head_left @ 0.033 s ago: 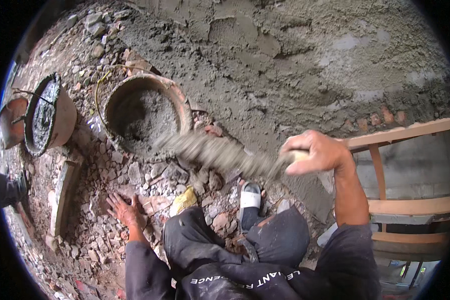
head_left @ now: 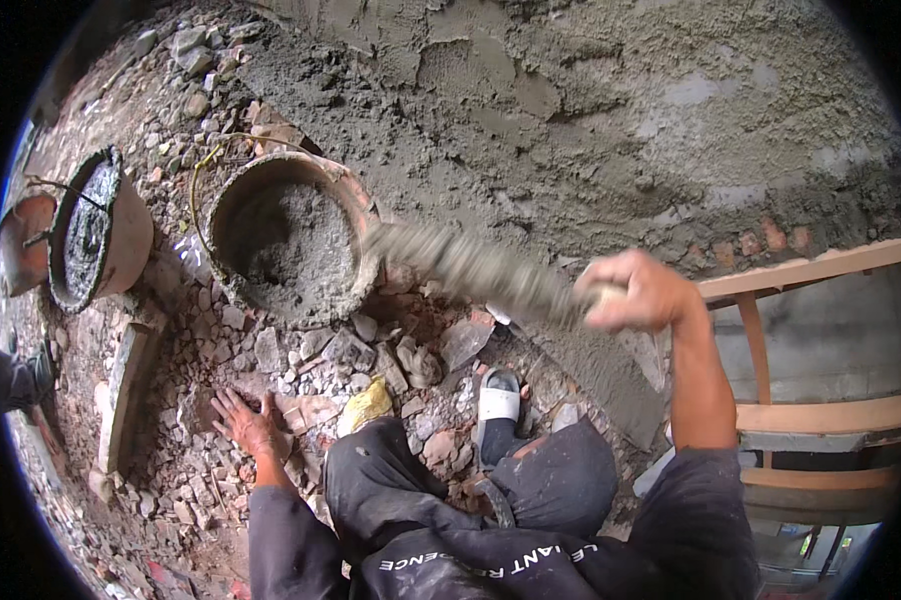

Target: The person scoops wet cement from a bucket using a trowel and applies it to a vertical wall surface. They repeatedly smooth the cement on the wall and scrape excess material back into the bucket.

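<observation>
Head view: tool [head_left: 471,265] is being gripped by right hand [head_left: 646,290], left hand [head_left: 249,428], fingers spread; wall [head_left: 611,100] at one o'clock coated, bricks [head_left: 775,234] near three bare.

White capital lettering [head_left: 541,560] stood on the person's dark shirt [head_left: 561,580], low in the head view near six o'clock. It ran in a slightly bent line from about half past six round to five, some letters lost in folds.
</observation>
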{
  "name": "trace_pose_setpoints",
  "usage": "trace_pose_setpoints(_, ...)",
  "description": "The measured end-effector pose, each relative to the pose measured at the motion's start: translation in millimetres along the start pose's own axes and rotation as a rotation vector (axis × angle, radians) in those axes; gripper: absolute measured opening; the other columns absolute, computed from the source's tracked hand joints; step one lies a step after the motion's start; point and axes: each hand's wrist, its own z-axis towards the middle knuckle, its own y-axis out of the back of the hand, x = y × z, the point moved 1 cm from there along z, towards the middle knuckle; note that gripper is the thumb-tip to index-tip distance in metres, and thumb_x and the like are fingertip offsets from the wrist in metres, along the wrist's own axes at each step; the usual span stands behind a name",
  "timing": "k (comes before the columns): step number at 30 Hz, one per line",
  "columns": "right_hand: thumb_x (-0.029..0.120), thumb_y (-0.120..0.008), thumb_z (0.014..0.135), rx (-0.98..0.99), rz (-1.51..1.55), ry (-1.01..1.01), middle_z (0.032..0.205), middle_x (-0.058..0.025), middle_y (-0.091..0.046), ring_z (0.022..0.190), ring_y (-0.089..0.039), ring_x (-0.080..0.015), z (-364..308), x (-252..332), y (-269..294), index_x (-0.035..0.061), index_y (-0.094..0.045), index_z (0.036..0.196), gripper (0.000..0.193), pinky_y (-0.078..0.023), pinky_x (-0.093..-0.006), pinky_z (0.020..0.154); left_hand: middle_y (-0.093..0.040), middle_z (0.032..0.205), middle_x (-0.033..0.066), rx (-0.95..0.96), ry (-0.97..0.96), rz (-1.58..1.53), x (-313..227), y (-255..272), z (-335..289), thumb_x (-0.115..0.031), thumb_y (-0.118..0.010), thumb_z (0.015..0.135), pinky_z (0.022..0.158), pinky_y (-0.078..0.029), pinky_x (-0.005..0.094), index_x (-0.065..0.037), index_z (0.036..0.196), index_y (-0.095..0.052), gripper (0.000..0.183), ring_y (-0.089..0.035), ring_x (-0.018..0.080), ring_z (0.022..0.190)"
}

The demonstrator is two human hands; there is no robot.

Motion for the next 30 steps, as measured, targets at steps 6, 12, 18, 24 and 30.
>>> trace_pose_setpoints(6, 0.027, -0.064, 0.080, -0.789, -0.210, -0.404, 0.083, -0.0073, -0.063, 0.073, -0.060, -0.0150, -133, -31, 138, 0.0016, -0.060, 0.107, 0.037, -0.048, -0.0322, 0.067, -0.015, 0.154, 0.0067, -0.006, -0.002, -0.007, -1, -8, 8, -0.067, -0.051, 0.079, 0.113, -0.004, 0.0483, -0.011, 0.146, -0.022, 0.093, -0.007, 0.0216, 0.143)
trace_pose_setpoints(12, 0.024, -0.060, 0.084, -0.800, -0.817, -0.250, 0.087, -0.0155, -0.063, 0.079, -0.062, -0.0262, -93, 18, 92, 0.0010, -0.057, 0.109, 0.034, -0.048, -0.0363, 0.071, -0.022, 0.152, 0.0108, -0.124, -0.051, -0.046, 15, -21, 7, -0.065, -0.053, 0.078, 0.113, -0.005, 0.0473, -0.008, 0.143, -0.030, 0.090, -0.012, 0.0246, 0.142)
trace_pose_setpoints(18, 0.024, -0.064, 0.080, -0.304, -1.225, 0.116, 0.088, -0.0116, -0.059, 0.079, -0.063, -0.0292, 162, 84, -54, 0.0130, -0.052, 0.099, 0.025, -0.052, -0.0425, 0.066, -0.023, 0.152, 0.0086, -0.061, -0.048, -0.121, 18, -24, 13, -0.065, -0.054, 0.077, 0.113, -0.001, 0.0479, -0.008, 0.142, -0.033, 0.089, -0.009, 0.0224, 0.142)
trace_pose_setpoints(24, 0.015, -0.060, 0.078, -0.191, -1.109, 0.322, 0.079, -0.0160, -0.066, 0.075, -0.067, -0.0303, 278, 80, -193, 0.0035, -0.065, 0.087, 0.016, -0.055, -0.0417, 0.063, -0.021, 0.152, 0.0087, -0.055, -0.059, -0.127, 22, -31, 14, -0.067, -0.050, 0.078, 0.113, 0.001, 0.0492, -0.007, 0.142, -0.032, 0.089, -0.007, 0.0228, 0.143)
trace_pose_setpoints(30, 0.028, -0.062, 0.074, -0.043, -0.540, 0.221, 0.086, -0.0181, -0.065, 0.080, -0.064, -0.0299, 235, 51, -177, 0.0032, -0.061, 0.102, 0.038, -0.049, -0.0407, 0.076, -0.020, 0.152, 0.0088, -0.104, -0.056, -0.171, 26, -36, 16, -0.069, -0.051, 0.077, 0.113, 0.000, 0.0496, -0.007, 0.142, -0.032, 0.092, -0.007, 0.0232, 0.143)
